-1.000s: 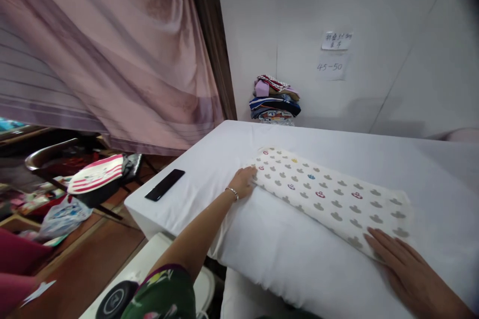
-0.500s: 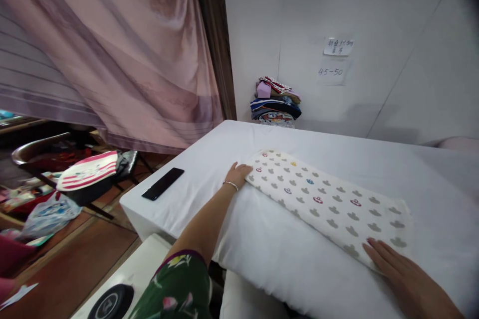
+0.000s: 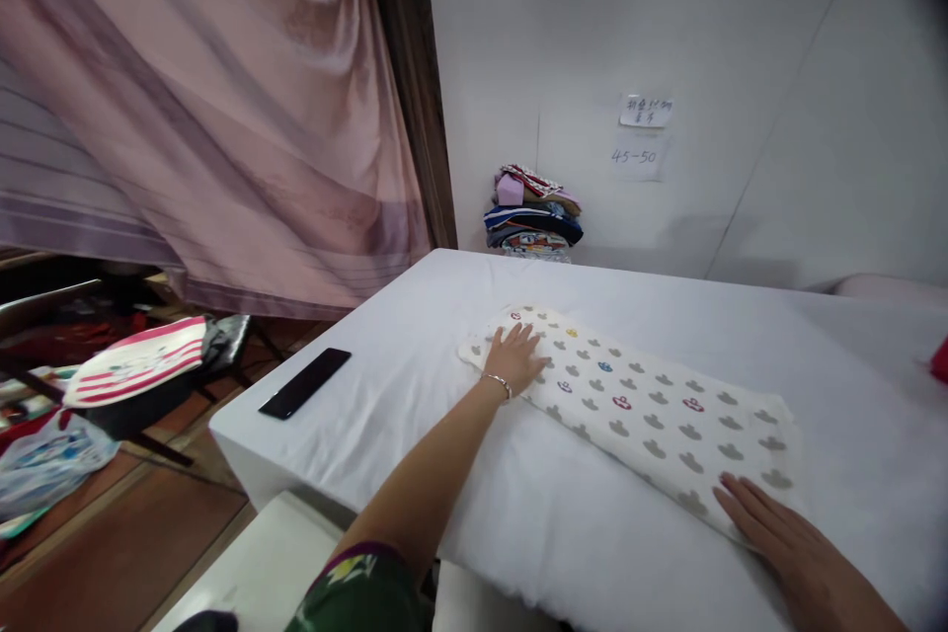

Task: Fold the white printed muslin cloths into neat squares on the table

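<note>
1. Our left hand (image 3: 516,362), earlier at the cloth's (image 3: 656,399) left end, now lies upon it, fingers spread, grasping nothing.
2. Our right hand (image 3: 774,518) stays flat, fingers extended, at its near right corner.
3. A sheet (image 3: 638,158) reads "45-50".
4. White table (image 3: 400,365) stretches beyond the cloth; a phone (image 3: 305,383) lies near the left edge.

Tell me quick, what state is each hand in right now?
Left hand: open, spread on top of the patterned cloth, gripping nothing.
Right hand: open, laid on the cloth's near edge.
</note>
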`<control>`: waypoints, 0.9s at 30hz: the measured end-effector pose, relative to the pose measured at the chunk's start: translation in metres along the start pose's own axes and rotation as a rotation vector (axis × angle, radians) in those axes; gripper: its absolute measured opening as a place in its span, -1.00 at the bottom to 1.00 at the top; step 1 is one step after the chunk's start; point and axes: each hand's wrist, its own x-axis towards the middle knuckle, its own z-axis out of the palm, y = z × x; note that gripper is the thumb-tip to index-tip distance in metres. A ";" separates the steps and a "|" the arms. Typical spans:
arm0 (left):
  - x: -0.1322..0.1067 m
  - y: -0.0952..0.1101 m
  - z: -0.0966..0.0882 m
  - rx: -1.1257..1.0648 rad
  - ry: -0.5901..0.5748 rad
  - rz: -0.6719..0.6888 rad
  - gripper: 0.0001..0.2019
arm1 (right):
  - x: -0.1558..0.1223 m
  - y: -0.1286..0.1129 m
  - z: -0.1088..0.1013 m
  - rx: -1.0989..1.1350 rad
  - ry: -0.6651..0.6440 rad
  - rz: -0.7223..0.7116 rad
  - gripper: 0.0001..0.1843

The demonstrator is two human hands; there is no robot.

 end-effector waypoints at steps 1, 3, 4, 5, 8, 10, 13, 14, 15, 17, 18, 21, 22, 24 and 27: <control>0.001 0.003 0.006 -0.003 -0.032 -0.019 -0.44 | -0.001 0.000 0.000 -0.006 -0.009 -0.006 -0.28; 0.004 0.003 0.015 -0.014 -0.095 -0.067 -0.39 | -0.002 0.002 0.002 -0.016 -0.004 -0.022 -0.30; 0.005 0.001 0.018 -0.017 -0.107 -0.077 -0.38 | -0.002 0.003 0.003 -0.018 0.003 -0.023 -0.30; 0.006 -0.001 0.020 -0.019 -0.108 -0.077 -0.38 | -0.002 0.004 0.004 -0.013 0.008 -0.023 -0.31; 0.007 -0.004 0.020 -0.016 -0.099 -0.069 -0.39 | 0.002 0.003 0.002 0.062 0.003 0.000 -0.35; 0.005 -0.004 0.018 -0.010 -0.083 -0.063 -0.43 | 0.006 -0.002 -0.010 0.163 -0.029 0.031 -0.37; -0.001 -0.002 0.014 -0.003 -0.007 -0.097 -0.51 | 0.013 -0.012 -0.039 0.361 -0.134 0.125 -0.43; -0.004 -0.002 0.013 0.001 0.030 -0.136 -0.53 | 0.016 -0.014 -0.049 0.434 -0.160 0.184 -0.47; -0.008 -0.002 0.012 0.008 0.068 -0.189 -0.53 | 0.018 -0.014 -0.058 0.495 -0.158 0.267 -0.52; -0.015 -0.003 0.008 0.018 0.148 -0.314 -0.53 | 0.022 -0.007 -0.069 0.555 -0.060 0.460 -0.56; -0.018 -0.004 0.006 0.014 0.191 -0.375 -0.52 | 0.024 0.000 -0.072 0.557 0.018 0.552 -0.55; -0.021 -0.005 -0.003 -0.073 0.303 -0.553 -0.44 | 0.031 0.029 -0.068 0.549 0.172 0.740 -0.51; -0.020 -0.006 -0.006 -0.126 0.312 -0.622 -0.40 | 0.035 0.040 -0.064 0.557 0.171 0.789 -0.49; -0.017 -0.008 -0.012 -0.219 0.289 -0.758 -0.34 | 0.046 0.060 -0.057 0.556 0.131 0.896 -0.45; -0.010 -0.015 -0.017 -0.273 0.238 -0.888 -0.32 | 0.068 0.085 -0.049 0.515 0.057 1.033 -0.39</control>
